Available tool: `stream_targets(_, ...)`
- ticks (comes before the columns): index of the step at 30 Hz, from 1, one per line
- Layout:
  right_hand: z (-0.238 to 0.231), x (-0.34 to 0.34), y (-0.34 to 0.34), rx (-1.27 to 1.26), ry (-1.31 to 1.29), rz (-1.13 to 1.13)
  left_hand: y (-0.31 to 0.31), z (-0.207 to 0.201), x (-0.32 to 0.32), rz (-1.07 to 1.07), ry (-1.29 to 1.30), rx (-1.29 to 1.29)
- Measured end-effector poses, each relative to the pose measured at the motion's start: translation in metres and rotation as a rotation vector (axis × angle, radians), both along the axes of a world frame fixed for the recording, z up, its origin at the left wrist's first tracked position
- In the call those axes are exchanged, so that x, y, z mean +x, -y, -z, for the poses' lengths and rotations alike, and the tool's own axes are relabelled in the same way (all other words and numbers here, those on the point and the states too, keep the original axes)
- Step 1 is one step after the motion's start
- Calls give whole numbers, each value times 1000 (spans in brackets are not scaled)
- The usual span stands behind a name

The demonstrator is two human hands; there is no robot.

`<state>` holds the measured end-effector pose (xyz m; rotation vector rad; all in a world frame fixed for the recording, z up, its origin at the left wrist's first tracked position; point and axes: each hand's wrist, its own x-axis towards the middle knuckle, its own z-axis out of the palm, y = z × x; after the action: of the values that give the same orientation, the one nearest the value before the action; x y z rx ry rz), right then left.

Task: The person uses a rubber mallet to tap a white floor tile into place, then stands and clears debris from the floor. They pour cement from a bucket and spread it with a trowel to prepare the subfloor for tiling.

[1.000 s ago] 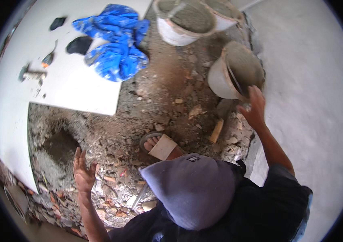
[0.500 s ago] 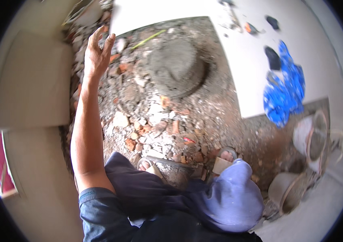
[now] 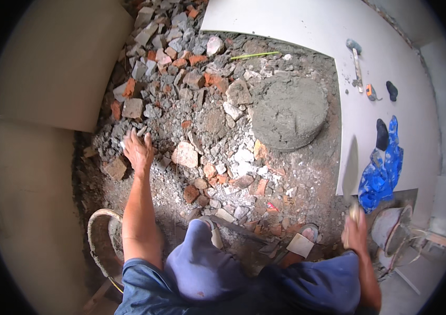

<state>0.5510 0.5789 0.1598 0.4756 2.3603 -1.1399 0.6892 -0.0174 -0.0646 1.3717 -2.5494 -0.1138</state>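
The left hand [image 3: 138, 150] lies spread, palm down, on the rubble [image 3: 202, 131] (broken brick and grey stone), gripping nothing. The right hand [image 3: 355, 233] is closed around a trowel [image 3: 350, 170], blade pointing up beside the white board [image 3: 370, 63].

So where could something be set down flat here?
The white slab is bare left of the hammer, and the tan panels on the left are bare too. Rubble crowds the middle around the left hand and mortar mound.
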Motion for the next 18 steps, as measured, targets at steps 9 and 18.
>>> stream_targets(9, 98, -35, 189, -168, 0, -3, 1, 35, -6, 1, 33, -127)
stream_targets(18, 70, -89, 197, 134, 10, -176, 0, 38, -14, -40, 105, -120)
